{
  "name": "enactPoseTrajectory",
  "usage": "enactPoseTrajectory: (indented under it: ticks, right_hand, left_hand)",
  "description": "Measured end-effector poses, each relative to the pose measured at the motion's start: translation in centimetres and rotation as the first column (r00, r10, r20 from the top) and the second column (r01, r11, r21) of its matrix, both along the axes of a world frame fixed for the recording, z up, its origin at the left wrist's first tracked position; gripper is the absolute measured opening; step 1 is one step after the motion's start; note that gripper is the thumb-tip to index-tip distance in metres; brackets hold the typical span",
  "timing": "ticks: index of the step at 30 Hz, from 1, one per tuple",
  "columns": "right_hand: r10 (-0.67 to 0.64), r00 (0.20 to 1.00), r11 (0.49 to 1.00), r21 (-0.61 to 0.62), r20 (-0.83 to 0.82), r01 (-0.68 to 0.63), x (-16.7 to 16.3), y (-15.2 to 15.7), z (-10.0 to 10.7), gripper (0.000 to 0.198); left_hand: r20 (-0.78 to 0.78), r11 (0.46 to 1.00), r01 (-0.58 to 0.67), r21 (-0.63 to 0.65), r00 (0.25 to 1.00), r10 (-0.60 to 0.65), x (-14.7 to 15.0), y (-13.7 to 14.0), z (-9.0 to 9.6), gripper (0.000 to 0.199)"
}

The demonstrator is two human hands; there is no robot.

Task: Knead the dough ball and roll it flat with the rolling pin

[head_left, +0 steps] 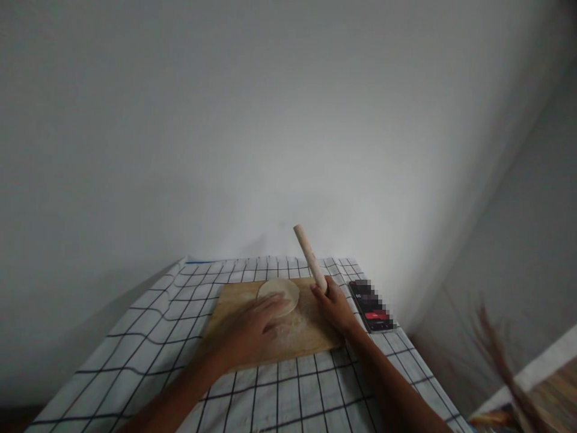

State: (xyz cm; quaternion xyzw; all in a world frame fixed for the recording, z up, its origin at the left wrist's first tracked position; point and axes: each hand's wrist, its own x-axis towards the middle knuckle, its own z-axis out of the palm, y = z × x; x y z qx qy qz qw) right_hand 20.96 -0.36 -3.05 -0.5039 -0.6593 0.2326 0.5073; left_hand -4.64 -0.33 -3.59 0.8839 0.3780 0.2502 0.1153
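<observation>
Over the wooden board (311, 338), gripping a tilted rolling pin (311, 257) in the right hand (336, 305) and partly covering a dough round (280, 285) with the unclenched left hand (252, 325)

- Flat, black, rectangular phone with a glassy lit screen (366, 305), lying on the white tablecloth with a dark grid pattern (279, 394): bears the only readable characters.
- Pale digits (358, 295) near the left edge of that screen, in its upper half: read as "00", small and slightly soft.
- Blocky pixelated patch (383, 308) along the screen's right side: covers part of the display; whether the digits run on beneath it cannot be told.
- Bright red horizontal bar (377, 315) in the lower half of the screen: carries faint pale marking, too small to read.
- Screen's bottom edge: tiny pale marks, illegible.
</observation>
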Motion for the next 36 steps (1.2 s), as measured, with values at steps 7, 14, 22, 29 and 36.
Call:
enactPoseTrajectory:
  ticks: [7,14,22,29,36]
  right_hand:
    - [-0.051,0.994,0.998,0.028,-0.101,0.054,-0.2,-0.6,0.7,0.032]
    - [-0.037,0.998,0.999,0.037,-0.051,0.039,-0.2,-0.9,1.2,0.032]
    - [0.037,0.967,0.999,-0.005,0.253,-0.037,0.4,-1.2,1.9,0.034]
    - [0.204,0.854,0.977,-0.038,0.478,-0.212,-0.7,-2.7,2.3,0.034]
    - [0.257,0.844,0.964,-0.061,0.47,-0.26,-1.2,-2.7,2.2,0.036]
  left_hand:
    - [0.072,0.999,-0.032,-0.02,0.997,0.033,-1.1,1.6,1.7,0.026]
    - [0.049,0.999,0.048,-0.019,0.998,-0.047,-1.2,0.9,3.1,0.023]
    - [0.343,0.983,-0.181,0.019,0.925,0.164,-2.9,0.1,4.3,0.031]
    - [0.389,0.916,-0.342,0.21,0.889,0.243,-2.0,-0.2,4.7,0.032]
    - [0.145,0.947,-0.29,0.139,0.952,0.271,-1.6,1.4,1.7,0.044]
